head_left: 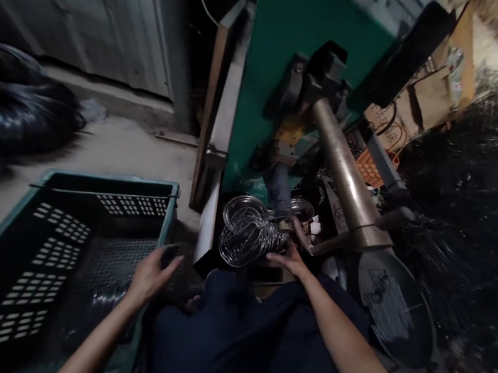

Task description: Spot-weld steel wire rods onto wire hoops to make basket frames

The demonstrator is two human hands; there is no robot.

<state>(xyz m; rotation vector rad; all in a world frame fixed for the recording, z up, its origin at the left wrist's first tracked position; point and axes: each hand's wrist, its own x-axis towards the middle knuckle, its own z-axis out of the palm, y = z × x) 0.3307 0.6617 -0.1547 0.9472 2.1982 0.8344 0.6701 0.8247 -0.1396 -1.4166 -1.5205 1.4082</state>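
My right hand (288,259) reaches to the right side of a tangle of shiny metal wire pieces (247,237) lying in and over a round metal dish (242,206). Its fingers touch the edge of the pile, thumb apart from the rest; no piece is clearly gripped. My left hand (152,275) hovers at the near right rim of a green plastic crate (168,217), thumb and fingers spread, with nothing seen in it. Low inside the crate lie some shiny pieces (108,298), too dim to name.
A green machine (265,87) stands ahead, with a thick metal cylinder (344,158) slanting toward the right. Dark bundles of wire (28,105) lie at far left, and a large dark heap (477,250) rises at right. An orange basket (371,167) sits behind the cylinder.
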